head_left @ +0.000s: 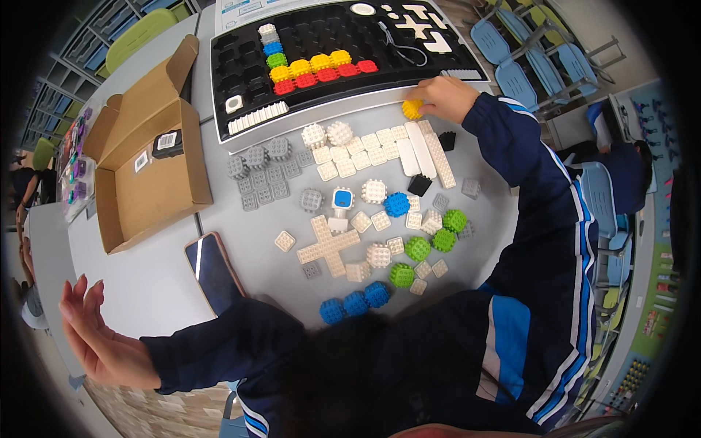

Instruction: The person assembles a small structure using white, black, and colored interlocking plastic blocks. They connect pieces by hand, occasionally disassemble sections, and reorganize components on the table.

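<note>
My right hand point(447, 98) pinches a yellow studded block point(412, 109) at the front edge of the black sorting tray point(336, 102). Closest to it on the table lie long cream bars point(440, 155) and a black block point(447, 141). My left hand point(98, 336) is raised at the lower left, palm up, its fingers apart and holding nothing. In the tray, red blocks point(326, 74) and yellow blocks point(320, 63) sit in rows, beside one green block point(277, 60) and one blue block point(273, 48).
Green blocks point(418, 249), blue blocks point(355, 302), grey blocks point(256, 158), flat cream plates point(355, 145) and a cream cross point(328, 246) spread over the table. An open cardboard box point(150, 208) and a phone point(212, 270) lie left. Blue chairs point(496, 51) stand beyond.
</note>
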Tool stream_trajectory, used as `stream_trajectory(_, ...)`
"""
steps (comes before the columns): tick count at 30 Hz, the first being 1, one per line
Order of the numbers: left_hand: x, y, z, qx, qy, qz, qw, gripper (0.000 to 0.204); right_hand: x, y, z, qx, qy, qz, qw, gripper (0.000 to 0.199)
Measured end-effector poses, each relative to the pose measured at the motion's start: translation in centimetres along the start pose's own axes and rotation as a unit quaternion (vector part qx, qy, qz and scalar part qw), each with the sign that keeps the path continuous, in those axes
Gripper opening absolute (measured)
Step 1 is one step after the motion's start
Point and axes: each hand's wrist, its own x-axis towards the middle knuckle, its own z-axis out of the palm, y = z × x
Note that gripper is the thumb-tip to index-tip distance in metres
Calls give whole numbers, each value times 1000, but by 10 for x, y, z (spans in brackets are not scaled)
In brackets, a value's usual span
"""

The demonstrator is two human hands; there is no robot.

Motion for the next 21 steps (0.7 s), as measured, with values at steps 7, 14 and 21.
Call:
stream_trajectory(7, 2, -4, -1, 0, -7, 26, 1000, 37, 3, 7, -11, 52, 37, -90, 994, 23)
stream_trajectory(14, -1, -3, 0, 6, -2, 6, 1000, 36, 46, -3, -60, 80, 41, -113, 990, 16)
stream_trajectory(21, 3, -6, -5, 17, -6, 28, 999, 39, 24, -20, -33, -12, 102, -119, 988, 24)
